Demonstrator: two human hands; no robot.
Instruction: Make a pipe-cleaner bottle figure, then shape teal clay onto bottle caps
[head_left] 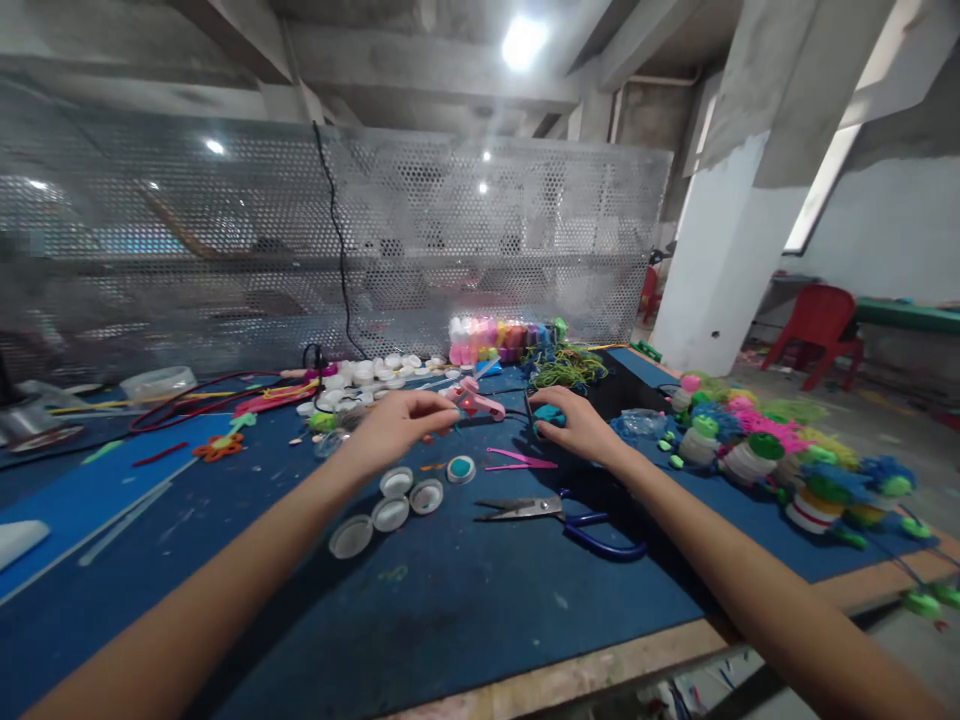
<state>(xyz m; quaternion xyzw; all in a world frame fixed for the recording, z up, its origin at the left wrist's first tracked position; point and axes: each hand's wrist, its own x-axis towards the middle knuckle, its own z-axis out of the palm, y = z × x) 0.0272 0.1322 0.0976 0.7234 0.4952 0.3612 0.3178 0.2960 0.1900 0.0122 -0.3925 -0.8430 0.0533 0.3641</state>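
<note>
My left hand [409,425] is pinched near a pink glue gun [474,399], with a small teal bit at its fingertips. To the right, my right hand [574,425] curls around a teal piece [550,416]. Between and below the hands lie pink tweezers [521,460] and scissors [592,530] with blue handles. A white cap with teal filling [460,469] sits just left of the tweezers. Several white caps [390,512] stand on the blue table [480,620] below my left hand.
Coloured bottles [487,342], green yarn [566,367] and white caps [375,370] line the back. Yarn-topped jars [754,455] crowd the right side. A blue board [127,490] with an orange flower shape [219,447] lies left. A perforated metal screen [450,230] stands behind.
</note>
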